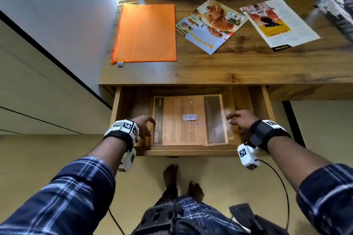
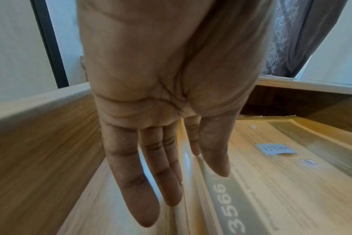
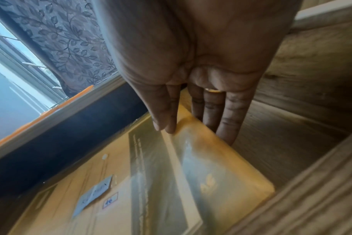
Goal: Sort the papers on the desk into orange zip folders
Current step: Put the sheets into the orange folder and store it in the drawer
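A translucent orange folder (image 1: 191,120) with a printed sheet inside and a small white label lies flat in the open drawer (image 1: 191,152). My left hand (image 1: 145,126) is at the folder's left edge. In the left wrist view its fingers (image 2: 147,182) hang straight beside that edge, with the thumb over the folder (image 2: 271,190). My right hand (image 1: 238,122) is at the right edge, where thumb and forefinger tips touch the folder (image 3: 211,167) from above and the other fingers (image 3: 231,119) reach straight down beside it. Another orange zip folder (image 1: 147,32) lies on the desk at the back left.
Two colourful flyers (image 1: 210,25) (image 1: 278,23) lie on the wooden desk (image 1: 229,66) to the right of the zip folder. A stack of newspaper (image 1: 340,11) sits at the far right edge. A wall runs along the desk's left side, and my feet stand below the drawer.
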